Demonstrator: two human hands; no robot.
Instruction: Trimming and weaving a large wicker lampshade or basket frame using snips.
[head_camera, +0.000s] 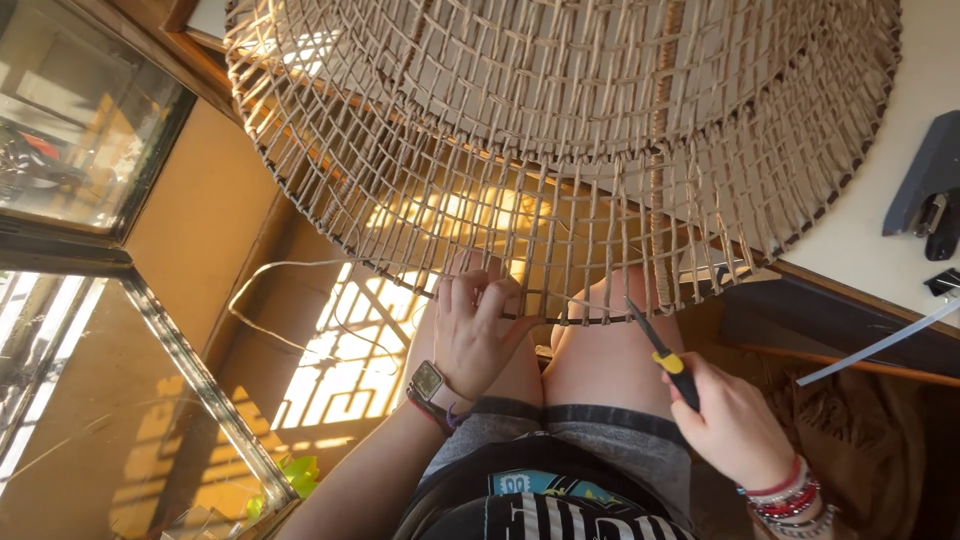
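Observation:
A large open-weave wicker frame (560, 110), like a lampshade, hangs over my knees from the table edge. My left hand (472, 325), with a watch on the wrist, grips its lower rim and a pale loose strand (280, 275) that loops off to the left. My right hand (730, 425), wearing several bracelets, holds a tool with a black and yellow handle (668, 362). The tool's thin tip points up-left into the weave near the rim.
A white table (880, 230) at the right carries a dark grey stapler-like tool (930, 190) and a pale strip (880, 345). A window and glass panel (80, 120) stand at the left. Sunlight patterns the floor below.

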